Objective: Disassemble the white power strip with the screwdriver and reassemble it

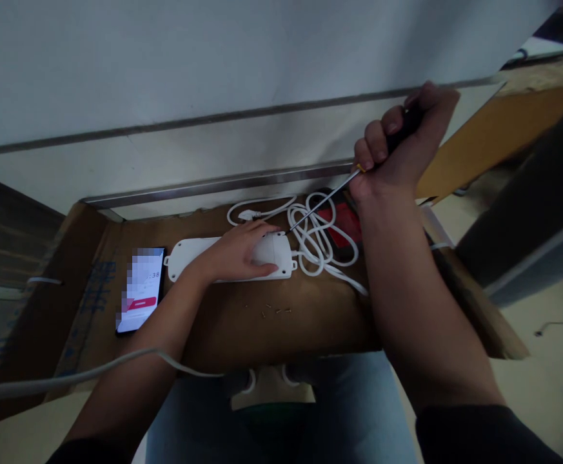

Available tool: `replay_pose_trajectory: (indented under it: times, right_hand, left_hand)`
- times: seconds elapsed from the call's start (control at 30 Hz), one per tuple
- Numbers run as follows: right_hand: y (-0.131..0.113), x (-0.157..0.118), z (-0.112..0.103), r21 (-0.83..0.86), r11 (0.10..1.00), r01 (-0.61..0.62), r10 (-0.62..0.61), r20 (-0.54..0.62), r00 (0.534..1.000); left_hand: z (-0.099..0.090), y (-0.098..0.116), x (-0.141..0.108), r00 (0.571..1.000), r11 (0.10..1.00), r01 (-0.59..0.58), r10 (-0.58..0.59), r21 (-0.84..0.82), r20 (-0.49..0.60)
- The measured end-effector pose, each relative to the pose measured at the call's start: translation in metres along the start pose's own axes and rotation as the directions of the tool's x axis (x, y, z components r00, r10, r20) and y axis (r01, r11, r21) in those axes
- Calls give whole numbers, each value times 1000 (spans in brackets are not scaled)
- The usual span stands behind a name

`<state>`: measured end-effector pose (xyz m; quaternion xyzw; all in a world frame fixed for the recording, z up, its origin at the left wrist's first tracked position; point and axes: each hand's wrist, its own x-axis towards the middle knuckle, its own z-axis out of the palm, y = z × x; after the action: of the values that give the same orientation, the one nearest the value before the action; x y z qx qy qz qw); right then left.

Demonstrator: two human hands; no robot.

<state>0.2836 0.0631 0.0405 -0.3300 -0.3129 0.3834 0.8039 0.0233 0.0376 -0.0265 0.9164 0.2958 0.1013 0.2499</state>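
Note:
A white power strip (204, 246) lies on the cardboard surface, with screw holes showing at its corners. My left hand (240, 250) lies over its right half, fingers toward the far edge and thumb near the close edge, gripping it. High on the right, my right hand (402, 138) is closed around the dark handle of a screwdriver (327, 196). The long metal shaft slants down to the left, its tip at the strip's far right corner; whether it sits in a screw cannot be made out. Several small screws (277, 310) lie loose in front of the strip.
A coiled white cord (317, 235) with a plug (249, 215) lies behind and right of the strip. Under the coil is a red and black object (342, 225). A lit phone (140, 290) lies at left. A white panel (242, 145) rises behind; a cable (92, 370) crosses in front.

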Motion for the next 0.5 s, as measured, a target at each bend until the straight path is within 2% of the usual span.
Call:
replay_pose_trajectory:
  times: [0.17,0.27,0.5]
  right_hand:
    - [3,-6,3,0,999,49,-49,-16,999]
    - [5,-10,4,-18,998,67,-67,13,998]
    - [6,-6,7,-47,998,40,-41,-24,999]
  left_hand:
    - [0,3,0,1000,1000,10,-10,13,8]
    - [-1,4,0,1000,1000,7,-7,14,8]
    - [0,3,0,1000,1000,-8,8,15,-6]
